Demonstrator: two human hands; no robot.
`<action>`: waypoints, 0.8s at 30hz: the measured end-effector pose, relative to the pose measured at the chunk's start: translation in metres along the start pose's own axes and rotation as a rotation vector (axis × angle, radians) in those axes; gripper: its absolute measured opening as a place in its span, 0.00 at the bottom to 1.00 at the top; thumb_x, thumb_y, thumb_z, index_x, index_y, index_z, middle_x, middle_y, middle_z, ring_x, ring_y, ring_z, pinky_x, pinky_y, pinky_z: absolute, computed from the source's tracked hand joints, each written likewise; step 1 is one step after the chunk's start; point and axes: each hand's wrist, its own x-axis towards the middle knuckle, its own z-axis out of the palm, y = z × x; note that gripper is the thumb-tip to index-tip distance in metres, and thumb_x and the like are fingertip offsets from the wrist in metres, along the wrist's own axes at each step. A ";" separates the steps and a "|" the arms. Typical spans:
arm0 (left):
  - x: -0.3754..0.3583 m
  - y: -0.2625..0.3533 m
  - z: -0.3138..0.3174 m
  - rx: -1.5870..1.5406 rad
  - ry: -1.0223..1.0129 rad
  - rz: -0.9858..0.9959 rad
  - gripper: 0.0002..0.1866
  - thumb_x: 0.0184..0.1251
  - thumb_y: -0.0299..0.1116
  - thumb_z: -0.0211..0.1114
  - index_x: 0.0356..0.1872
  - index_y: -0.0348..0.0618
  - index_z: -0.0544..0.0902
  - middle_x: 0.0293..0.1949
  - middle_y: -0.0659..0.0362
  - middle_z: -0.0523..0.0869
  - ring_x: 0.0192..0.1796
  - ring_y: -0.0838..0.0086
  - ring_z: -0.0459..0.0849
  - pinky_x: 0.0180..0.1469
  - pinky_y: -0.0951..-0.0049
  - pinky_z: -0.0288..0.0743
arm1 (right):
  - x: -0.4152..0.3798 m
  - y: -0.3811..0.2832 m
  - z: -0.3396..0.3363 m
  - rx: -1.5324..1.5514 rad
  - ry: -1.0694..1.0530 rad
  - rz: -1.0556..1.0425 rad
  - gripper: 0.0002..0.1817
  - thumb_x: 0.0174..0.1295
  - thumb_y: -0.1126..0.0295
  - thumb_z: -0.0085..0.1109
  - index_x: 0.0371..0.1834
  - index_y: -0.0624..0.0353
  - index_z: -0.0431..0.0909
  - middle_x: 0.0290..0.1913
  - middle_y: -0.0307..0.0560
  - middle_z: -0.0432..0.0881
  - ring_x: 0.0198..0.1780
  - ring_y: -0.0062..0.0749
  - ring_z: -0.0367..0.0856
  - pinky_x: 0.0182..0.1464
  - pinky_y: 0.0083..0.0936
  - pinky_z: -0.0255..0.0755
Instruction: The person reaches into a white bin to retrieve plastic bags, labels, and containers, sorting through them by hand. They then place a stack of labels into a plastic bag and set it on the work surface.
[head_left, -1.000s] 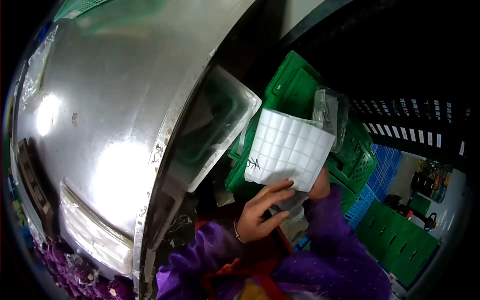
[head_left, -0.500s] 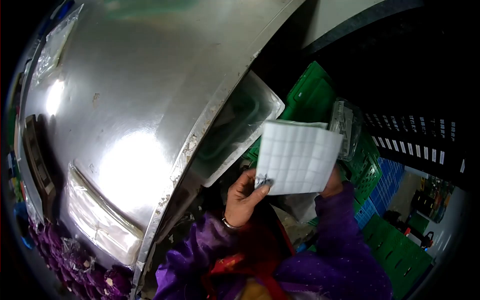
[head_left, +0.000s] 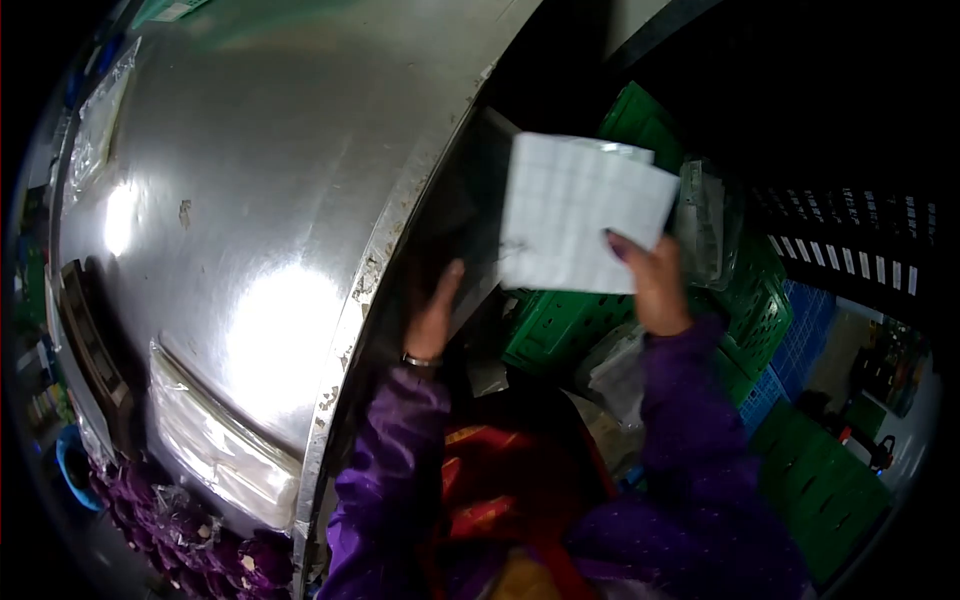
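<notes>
My right hand (head_left: 662,288) grips a white sheet with a faint grid (head_left: 575,225), its thumb on top and its other fingers hidden underneath. The sheet looks like a small stack, with a second edge showing at the top. My left hand (head_left: 434,318) is apart from it, held beside the metal table's edge, slightly blurred, with fingers stretched out and nothing visible in them. Below and behind the sheet is a green plastic crate (head_left: 550,335). Clear plastic packaging (head_left: 703,225) lies at the crate's right side.
A shiny metal table (head_left: 250,180) fills the left, with packs of clear plastic bags (head_left: 215,440) lying on it. Purple cabbages (head_left: 150,520) are heaped at the lower left. To the right are a black slotted crate (head_left: 850,230) and a green panel (head_left: 820,490).
My left hand has let go of the gridded sheet and moved left toward the table edge. The sheet has moved up in my right hand, whose thumb now shows on top.
</notes>
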 end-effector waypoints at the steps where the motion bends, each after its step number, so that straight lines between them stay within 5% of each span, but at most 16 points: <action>1: 0.014 -0.012 0.000 0.355 0.121 0.252 0.37 0.58 0.47 0.67 0.64 0.34 0.65 0.59 0.47 0.72 0.60 0.60 0.70 0.63 0.69 0.62 | -0.003 -0.008 -0.016 -0.046 0.049 -0.009 0.20 0.58 0.65 0.59 0.49 0.68 0.75 0.44 0.46 0.81 0.45 0.28 0.78 0.48 0.24 0.71; 4: 0.035 -0.035 0.004 0.816 -0.020 0.529 0.42 0.53 0.47 0.69 0.65 0.35 0.62 0.63 0.45 0.67 0.65 0.56 0.64 0.66 0.64 0.57 | -0.015 -0.011 -0.055 -0.157 0.241 0.052 0.25 0.57 0.65 0.59 0.55 0.70 0.70 0.47 0.52 0.79 0.46 0.35 0.79 0.49 0.25 0.72; 11: 0.048 -0.027 -0.010 0.504 -0.369 0.026 0.33 0.56 0.46 0.67 0.59 0.36 0.71 0.56 0.46 0.75 0.59 0.59 0.71 0.63 0.65 0.62 | -0.039 0.001 -0.070 -0.069 0.200 0.139 0.22 0.56 0.65 0.60 0.49 0.71 0.75 0.42 0.48 0.81 0.42 0.30 0.78 0.49 0.24 0.69; 15: 0.032 -0.014 0.016 0.292 -0.093 0.115 0.32 0.63 0.50 0.60 0.60 0.36 0.70 0.57 0.48 0.75 0.59 0.61 0.72 0.62 0.69 0.62 | -0.040 0.009 -0.071 -0.020 0.108 0.267 0.23 0.55 0.66 0.62 0.52 0.67 0.74 0.45 0.46 0.80 0.44 0.31 0.78 0.49 0.25 0.69; 18: 0.042 0.006 0.041 0.609 -0.039 0.274 0.35 0.59 0.51 0.63 0.59 0.34 0.70 0.57 0.45 0.74 0.60 0.58 0.71 0.62 0.67 0.63 | -0.041 0.004 -0.060 -0.033 0.050 0.222 0.18 0.57 0.66 0.61 0.47 0.68 0.77 0.41 0.44 0.82 0.42 0.26 0.78 0.48 0.24 0.70; 22: 0.072 -0.022 0.028 0.746 -0.145 0.167 0.26 0.56 0.47 0.67 0.49 0.37 0.77 0.48 0.44 0.79 0.52 0.53 0.75 0.56 0.63 0.67 | -0.039 -0.002 -0.060 -0.015 -0.025 0.254 0.17 0.57 0.68 0.60 0.47 0.67 0.77 0.41 0.43 0.81 0.42 0.25 0.78 0.48 0.23 0.70; 24: 0.062 -0.037 0.023 0.647 0.004 0.331 0.16 0.59 0.40 0.65 0.41 0.38 0.80 0.39 0.47 0.82 0.43 0.57 0.79 0.49 0.66 0.71 | -0.036 -0.003 -0.058 -0.030 -0.005 0.258 0.17 0.57 0.68 0.61 0.47 0.67 0.77 0.41 0.44 0.81 0.42 0.26 0.77 0.48 0.23 0.70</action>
